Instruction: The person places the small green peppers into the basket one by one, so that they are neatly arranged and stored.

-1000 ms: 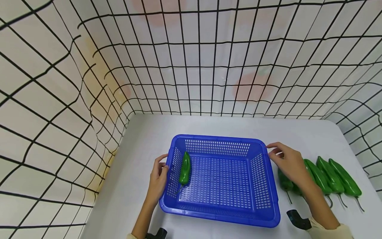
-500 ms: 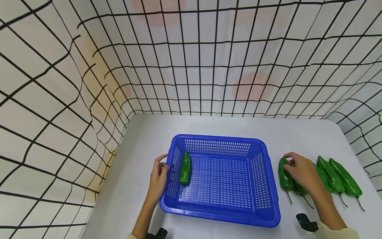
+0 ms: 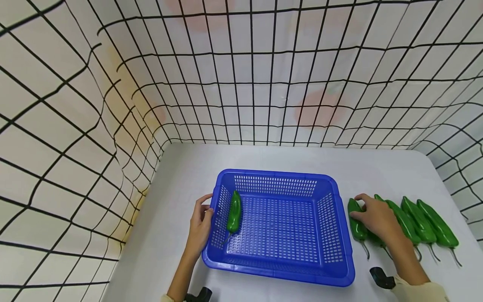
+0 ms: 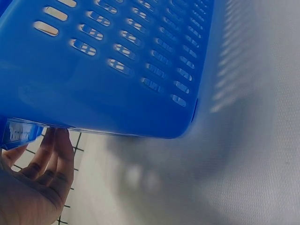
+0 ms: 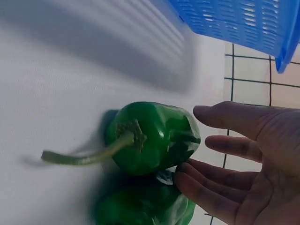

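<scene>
Pepper [image 5: 152,136] just right of the basket [image 3: 286,274] seems light, slippery, best pinched mid-body. Right hand [image 3: 377,214] spreads around it; left hand [image 3: 200,226] loosely touches the rim.

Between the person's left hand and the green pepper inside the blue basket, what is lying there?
The side wall of the blue basket stands between the left hand and the green pepper. This shows in the head view.
</scene>
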Tool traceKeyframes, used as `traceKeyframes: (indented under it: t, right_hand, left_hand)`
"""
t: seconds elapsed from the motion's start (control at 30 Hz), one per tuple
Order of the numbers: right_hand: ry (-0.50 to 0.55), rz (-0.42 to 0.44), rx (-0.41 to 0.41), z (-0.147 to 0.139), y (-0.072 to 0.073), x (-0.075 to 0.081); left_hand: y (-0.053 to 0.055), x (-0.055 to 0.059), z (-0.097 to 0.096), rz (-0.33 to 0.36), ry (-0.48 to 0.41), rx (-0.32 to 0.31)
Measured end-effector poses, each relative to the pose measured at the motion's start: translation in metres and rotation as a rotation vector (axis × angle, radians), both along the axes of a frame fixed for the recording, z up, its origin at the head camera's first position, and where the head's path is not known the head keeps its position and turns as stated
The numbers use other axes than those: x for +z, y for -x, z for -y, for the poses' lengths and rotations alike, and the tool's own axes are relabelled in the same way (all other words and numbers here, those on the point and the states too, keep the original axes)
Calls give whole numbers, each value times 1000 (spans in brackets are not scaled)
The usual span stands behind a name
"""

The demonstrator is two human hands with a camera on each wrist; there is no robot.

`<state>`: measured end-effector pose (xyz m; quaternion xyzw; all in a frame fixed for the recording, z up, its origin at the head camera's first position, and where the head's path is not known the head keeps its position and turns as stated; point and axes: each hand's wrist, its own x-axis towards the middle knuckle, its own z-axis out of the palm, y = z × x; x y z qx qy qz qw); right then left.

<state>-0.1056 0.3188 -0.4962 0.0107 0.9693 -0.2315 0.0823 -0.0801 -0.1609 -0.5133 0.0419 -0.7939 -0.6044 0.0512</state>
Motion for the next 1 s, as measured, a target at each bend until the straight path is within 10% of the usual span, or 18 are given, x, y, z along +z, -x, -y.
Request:
traceKeyframes:
  t: [0.17,0.37,0.67,1.0]
  right_hand:
    - [-36,6,-14,7,0,-3]
    - [-57,-48,-28,15,-2,-6]
    - [-45,-56,-22,17,-2,-8]
    - [10,-25,-38,14,-3,-4]
  left_hand:
    - [0,2,-1,16,-3,4]
    - [-8,38,-10,31,11,1]
    - [0,2,-2,25,8,17]
    - [-8,36,-11,22,-9,2]
